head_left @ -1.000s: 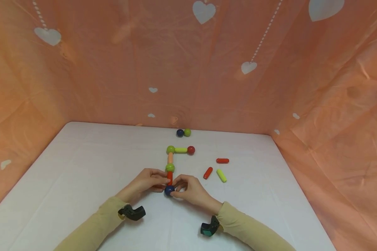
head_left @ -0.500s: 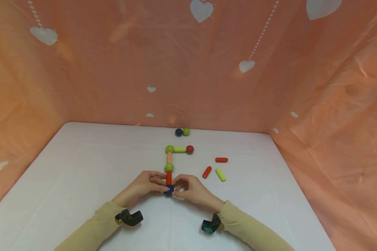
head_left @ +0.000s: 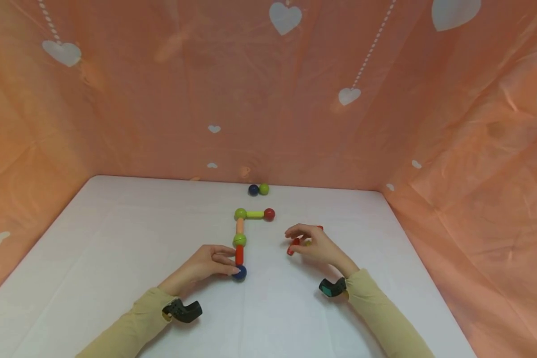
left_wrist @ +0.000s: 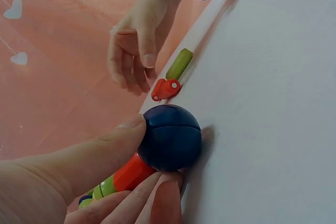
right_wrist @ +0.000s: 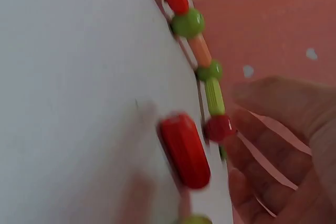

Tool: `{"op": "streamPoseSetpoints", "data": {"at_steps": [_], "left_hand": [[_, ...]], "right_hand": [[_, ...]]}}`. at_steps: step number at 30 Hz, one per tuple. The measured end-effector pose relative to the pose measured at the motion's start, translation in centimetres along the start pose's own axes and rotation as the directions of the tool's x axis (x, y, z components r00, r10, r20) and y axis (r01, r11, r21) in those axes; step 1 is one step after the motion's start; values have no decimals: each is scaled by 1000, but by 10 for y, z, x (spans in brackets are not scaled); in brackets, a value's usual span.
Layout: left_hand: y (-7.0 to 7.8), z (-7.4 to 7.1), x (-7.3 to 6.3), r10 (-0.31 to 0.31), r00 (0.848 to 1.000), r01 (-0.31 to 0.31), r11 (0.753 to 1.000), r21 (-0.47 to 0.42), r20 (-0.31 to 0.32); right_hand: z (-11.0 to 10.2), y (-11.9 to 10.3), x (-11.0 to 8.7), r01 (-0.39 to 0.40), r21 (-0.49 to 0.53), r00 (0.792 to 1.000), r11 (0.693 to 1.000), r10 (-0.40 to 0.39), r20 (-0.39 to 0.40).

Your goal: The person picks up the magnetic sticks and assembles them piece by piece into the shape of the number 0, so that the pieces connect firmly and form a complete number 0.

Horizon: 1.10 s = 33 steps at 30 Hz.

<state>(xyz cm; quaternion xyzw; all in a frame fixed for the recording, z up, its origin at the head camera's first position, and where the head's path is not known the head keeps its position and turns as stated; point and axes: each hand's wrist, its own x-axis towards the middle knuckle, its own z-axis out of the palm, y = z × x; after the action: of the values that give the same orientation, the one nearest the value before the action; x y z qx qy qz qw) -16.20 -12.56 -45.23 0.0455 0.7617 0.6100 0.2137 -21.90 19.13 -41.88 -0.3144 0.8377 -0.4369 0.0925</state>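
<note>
My left hand (head_left: 208, 263) holds a dark blue ball (head_left: 239, 273), its thumb on one side and fingertips on the other, as the left wrist view shows. A red stick (head_left: 239, 255) joins that ball to a green ball (head_left: 239, 240). From there the chain runs through a peach stick (head_left: 239, 226), a second green ball (head_left: 240, 214) and a yellow-green stick (head_left: 254, 215) to a red ball (head_left: 269, 214). My right hand (head_left: 315, 243) hovers with fingers spread over a loose red stick (right_wrist: 184, 150). It touches nothing in the wrist views.
A loose yellow-green stick (left_wrist: 180, 63) and another red stick (head_left: 320, 227) lie by my right hand, partly hidden by it in the head view. A dark blue ball (head_left: 253, 190) and a green ball (head_left: 264, 189) sit at the white table's (head_left: 161, 214) back edge, before an orange curtain.
My right hand has left the dark blue ball and moved right to the loose sticks. My left hand has shifted its thumb onto the dark blue ball and stays there.
</note>
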Motion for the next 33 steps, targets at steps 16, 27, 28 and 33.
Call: {"op": "streamPoseSetpoints", "data": {"at_steps": [16,27,28,33], "left_hand": [[-4,-2,1,25,999,-25,1000,-6,46],[-2,-1,2,25,999,-27,999,47,29],[-2,-1,2,21,999,-22,999,44,24],[-2,0,2,23,1000,-24,999,35,15]], "right_hand": [[-5,36,1,-5,-174,996,985,21,91],[29,7,4,49,-81,974,996,-29,226],[33,4,5,59,-66,971,996,-42,237],[51,-6,9,63,-17,965,998,-56,257]]}}
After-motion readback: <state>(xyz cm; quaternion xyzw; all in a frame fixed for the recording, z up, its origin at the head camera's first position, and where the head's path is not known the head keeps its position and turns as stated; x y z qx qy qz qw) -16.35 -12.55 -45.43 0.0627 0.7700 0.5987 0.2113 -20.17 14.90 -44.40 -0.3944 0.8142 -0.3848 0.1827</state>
